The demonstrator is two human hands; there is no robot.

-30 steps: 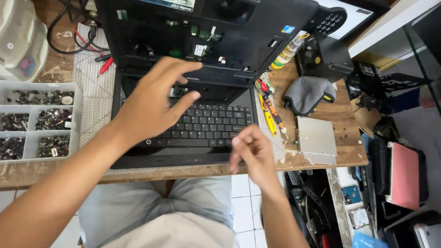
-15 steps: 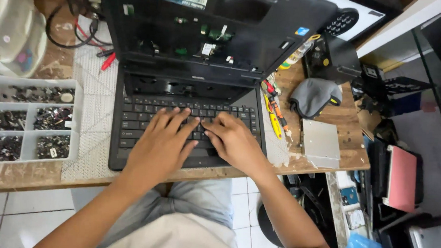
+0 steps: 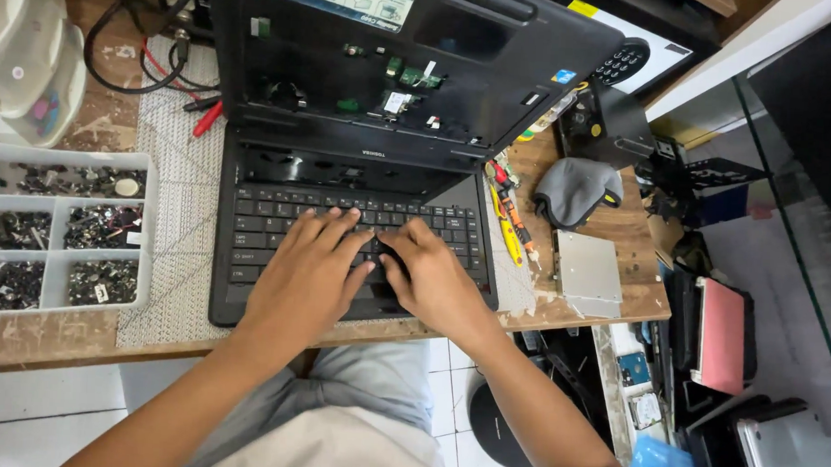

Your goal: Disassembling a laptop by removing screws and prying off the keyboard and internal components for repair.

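On the worn wooden bench (image 3: 46, 343), near its front edge, a black laptop with its screen bezel stripped away (image 3: 363, 156) is standing open on a pale woven mat (image 3: 178, 214). I am resting my left hand (image 3: 306, 275) palm-down on the middle of the black keyboard (image 3: 276, 213), and its fingers (image 3: 336, 225) are lying spread and flat on the keys, gripping nothing. I am pressing my right hand (image 3: 432, 281) down just beside it, the two hands touching at the thumbs; its fingers (image 3: 415, 233) are lying extended, slightly curled over the keys, and they too are holding nothing. Left of the laptop, a clear plastic compartment tray of small dark screws (image 3: 56, 232) is sitting on the bench and mat. Right of the keyboard, a yellow-handled tool (image 3: 507, 230) is lying beside a red-handled one, with a folded grey cloth (image 3: 576, 189) further right and a flat silver metal drive (image 3: 589, 274) near the bench corner. Behind the tray, red and black cables (image 3: 184, 83) are trailing across the mat.
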